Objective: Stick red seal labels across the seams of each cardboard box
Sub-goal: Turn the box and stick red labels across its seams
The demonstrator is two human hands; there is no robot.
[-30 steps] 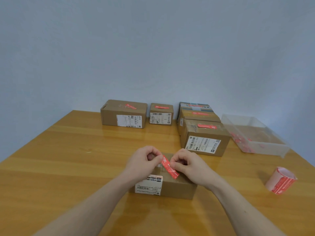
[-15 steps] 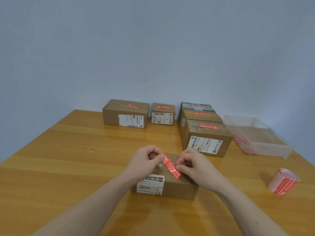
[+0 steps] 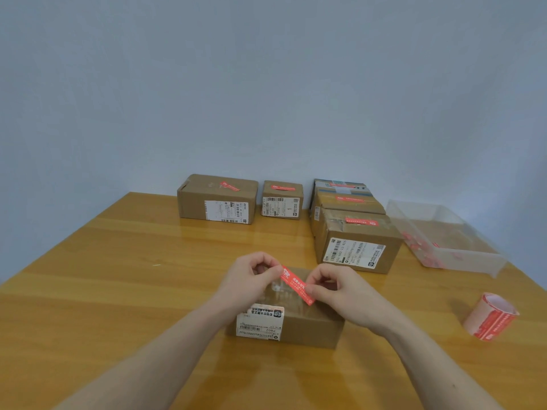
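Wooden table (image 3: 124, 291): one, fills the lower half of the head view, set against a pale blue wall (image 3: 266, 84).

Cardboard boxes: six counted. Taking the near box as dial centre:
- Large sealed box (image 3: 359, 247), at 1 o'clock, one red seal on top, white shipping label on its near face.
- Long box (image 3: 217, 199), at 11 o'clock near the far edge, one red seal on top.
- Near box (image 3: 307, 327), in front of the person, one white shipping label (image 3: 260, 322) folded over its near-left edge.
- Mid box (image 3: 349, 202), directly behind the large sealed box and touching it, one red seal.
- Small box (image 3: 282, 201), at 12 o'clock, just right of the long box, one red seal.
- Rear box (image 3: 340, 183), behind the mid box, mostly hidden (blue-printed top; a reddish strip on it, too blurred to confirm).

Clear plastic bin (image 3: 461, 258): one, at 2 o'clock, red scraps inside (count not resolvable).

Label roll (image 3: 490, 316): one, at 3 o'clock, lying on its side, well apart from the near box.

Hands: two, both over the near box top.
- Left hand (image 3: 248, 279): fingers curled, thumb and forefinger pinching the upper-left end of the red seal label (image 3: 296, 284).
- Right hand (image 3: 340, 294): fingers curled, pinching the label's lower-right part.

Red seal label in hand: one, stretched diagonally between the hands just above or on the box top (contact cannot be determined).
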